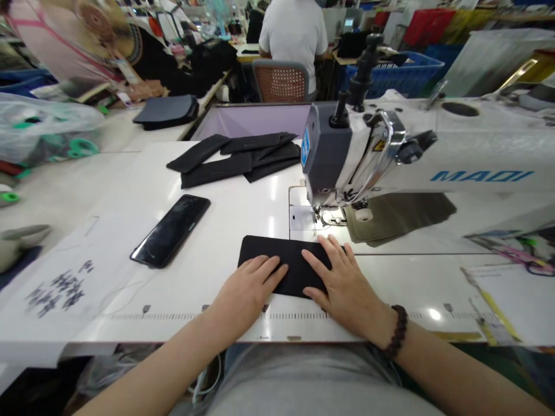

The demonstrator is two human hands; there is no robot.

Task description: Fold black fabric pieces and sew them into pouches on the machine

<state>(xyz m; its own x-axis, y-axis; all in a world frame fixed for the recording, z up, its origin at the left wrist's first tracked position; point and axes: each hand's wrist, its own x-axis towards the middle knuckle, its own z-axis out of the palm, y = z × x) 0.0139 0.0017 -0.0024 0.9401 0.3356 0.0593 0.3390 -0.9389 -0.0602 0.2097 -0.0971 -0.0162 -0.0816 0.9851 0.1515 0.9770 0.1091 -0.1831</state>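
You have two hands, your left hand [255,280] and right hand [344,283], on one black fabric piece [295,268], with one bracelet [396,332] at your right. You see one phone [171,231] on the left, one sewing machine [433,144] on the right, and, farther off, at least four black strips [217,173], overlapping too much to count fully. Far away, you face one fan [97,23] left, one chair [281,81] and one blue basket [416,75] right.

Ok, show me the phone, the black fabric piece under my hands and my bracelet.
Phone [171,231]: head view, middle of its dark screen.
Black fabric piece [295,271]: head view, uncovered middle of its top surface.
Bracelet [398,331]: head view, middle of its visible band.
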